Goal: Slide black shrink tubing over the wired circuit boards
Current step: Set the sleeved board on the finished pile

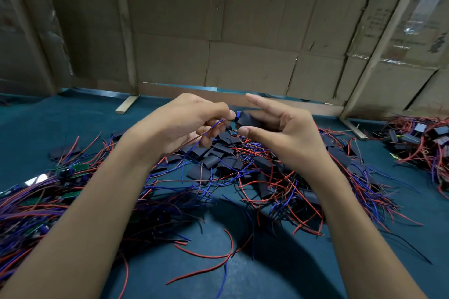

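My left hand [187, 121] pinches the end of a wired circuit board [238, 114], whose blue part shows at my fingertips; its red and blue wires [206, 132] trail down under my palm. My right hand [281, 132] holds a piece of black shrink tubing [250, 119] between thumb and fingers, with the index finger stretched out straight. The tubing sits over most of the board. Both hands are raised above a heap of loose black tubing pieces [218, 153] on the blue table [60, 124].
Bare green boards with wires [73, 172] lie in a pile at the left. Sleeved boards with wires [418, 141] are heaped at the far right. Tangled red and blue wires cover the middle. A cardboard wall [243, 31] with wooden strips closes the back.
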`<state>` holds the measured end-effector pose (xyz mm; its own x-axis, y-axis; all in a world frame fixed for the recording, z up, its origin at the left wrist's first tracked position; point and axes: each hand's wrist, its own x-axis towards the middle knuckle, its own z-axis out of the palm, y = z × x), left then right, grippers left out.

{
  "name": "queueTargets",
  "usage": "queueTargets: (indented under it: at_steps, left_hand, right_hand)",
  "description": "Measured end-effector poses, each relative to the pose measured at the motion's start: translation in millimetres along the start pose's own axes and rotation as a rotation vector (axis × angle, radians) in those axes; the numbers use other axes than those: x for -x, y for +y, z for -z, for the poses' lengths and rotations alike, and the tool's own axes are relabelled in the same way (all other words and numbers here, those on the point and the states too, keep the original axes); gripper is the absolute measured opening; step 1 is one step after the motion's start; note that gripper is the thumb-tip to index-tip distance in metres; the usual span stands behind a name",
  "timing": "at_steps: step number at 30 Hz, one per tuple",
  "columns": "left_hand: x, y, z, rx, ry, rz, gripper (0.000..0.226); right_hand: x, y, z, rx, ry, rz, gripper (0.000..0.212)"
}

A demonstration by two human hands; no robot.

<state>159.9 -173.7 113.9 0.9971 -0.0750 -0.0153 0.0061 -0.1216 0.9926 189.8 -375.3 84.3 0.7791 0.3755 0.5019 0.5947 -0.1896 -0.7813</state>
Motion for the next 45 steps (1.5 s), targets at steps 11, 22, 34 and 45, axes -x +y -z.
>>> queueTargets:
  at_steps: [11,22,34,45]
  left_hand:
    - [0,1,3,-0.008,-0.001,-0.009,0.007]
    - [6,0,10,-0.171,-0.064,-0.108,0.027]
    - [6,2,9,-0.441,0.013,-0.084,0.010]
    - [-1,-9,86,-0.680,0.275,-0.010,0.026]
  right_hand:
    - [0,2,1,-0.070,-0.029,0.019,0.060]
    - [-1,9,-2,0.186,-0.034,0.129,0.068]
    - [0,-5,-11,0.447,-0.145,0.229,0.066]
    - [-3,10,74,0.430,0.388,0.314,0.026]
